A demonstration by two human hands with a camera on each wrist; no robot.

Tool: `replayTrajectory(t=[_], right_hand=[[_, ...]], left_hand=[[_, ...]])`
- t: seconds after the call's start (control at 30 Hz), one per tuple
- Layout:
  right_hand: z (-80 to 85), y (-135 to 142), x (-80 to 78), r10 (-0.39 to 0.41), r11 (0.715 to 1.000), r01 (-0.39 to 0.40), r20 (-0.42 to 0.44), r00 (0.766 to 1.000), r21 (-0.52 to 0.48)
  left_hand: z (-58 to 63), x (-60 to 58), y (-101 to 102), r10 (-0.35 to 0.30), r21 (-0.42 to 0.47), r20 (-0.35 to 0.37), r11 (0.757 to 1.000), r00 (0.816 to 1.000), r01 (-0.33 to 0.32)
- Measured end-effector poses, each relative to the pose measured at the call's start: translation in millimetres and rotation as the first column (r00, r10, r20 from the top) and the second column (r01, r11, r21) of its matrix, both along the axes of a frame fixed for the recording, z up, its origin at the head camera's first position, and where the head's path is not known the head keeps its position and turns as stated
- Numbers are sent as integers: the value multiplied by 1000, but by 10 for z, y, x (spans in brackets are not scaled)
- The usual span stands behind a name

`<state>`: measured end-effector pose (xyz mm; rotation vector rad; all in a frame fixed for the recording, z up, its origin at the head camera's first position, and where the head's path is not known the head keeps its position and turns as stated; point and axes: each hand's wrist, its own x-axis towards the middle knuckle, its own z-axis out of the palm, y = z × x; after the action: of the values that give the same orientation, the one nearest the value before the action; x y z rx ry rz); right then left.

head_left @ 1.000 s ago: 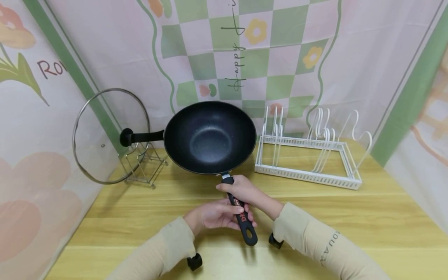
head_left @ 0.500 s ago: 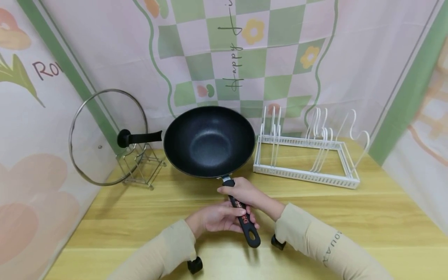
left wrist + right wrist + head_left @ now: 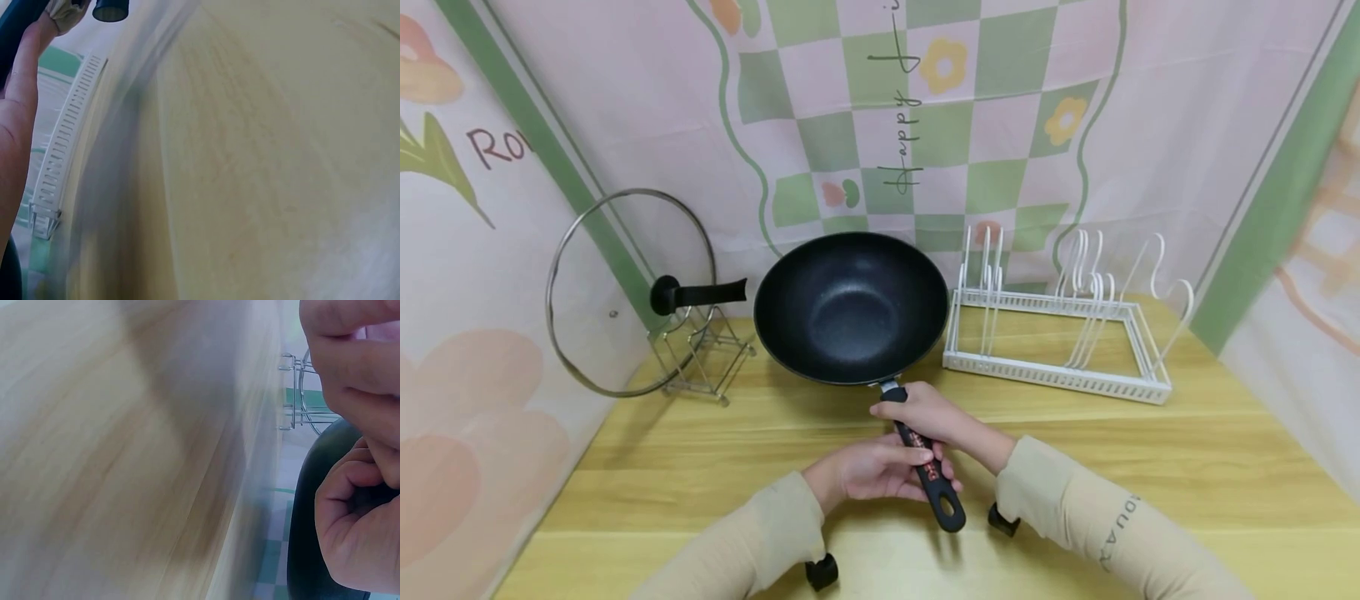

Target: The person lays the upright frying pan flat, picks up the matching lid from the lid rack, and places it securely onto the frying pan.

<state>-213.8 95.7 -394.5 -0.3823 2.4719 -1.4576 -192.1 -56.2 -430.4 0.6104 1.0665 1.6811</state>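
Observation:
Both hands hold a black wok by its long black handle, which has red lettering. Its open side tilts toward the head camera, and in the right wrist view the dark underside is off the table. My right hand grips the handle close to the pan, thumb across it. Lower down, my left hand holds the same handle, thumb on top and fingertips showing on the far side. A glass lid with a metal rim and a black knob stands upright at the left.
A wire stand props the lid. White rack with upright looped dividers sits at the right of the wooden table. Patterned cloth hangs behind and at the sides.
The wok and both hands have come slightly down and to the right in the head view. The grip on the handle looks the same.

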Motion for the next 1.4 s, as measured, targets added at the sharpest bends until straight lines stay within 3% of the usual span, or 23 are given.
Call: replayTrajectory(t=[1.4], right_hand=[[8, 86, -44, 42, 999, -42, 32, 999, 10]], left_hand=[[41, 46, 108, 23, 40, 34, 999, 999, -25]])
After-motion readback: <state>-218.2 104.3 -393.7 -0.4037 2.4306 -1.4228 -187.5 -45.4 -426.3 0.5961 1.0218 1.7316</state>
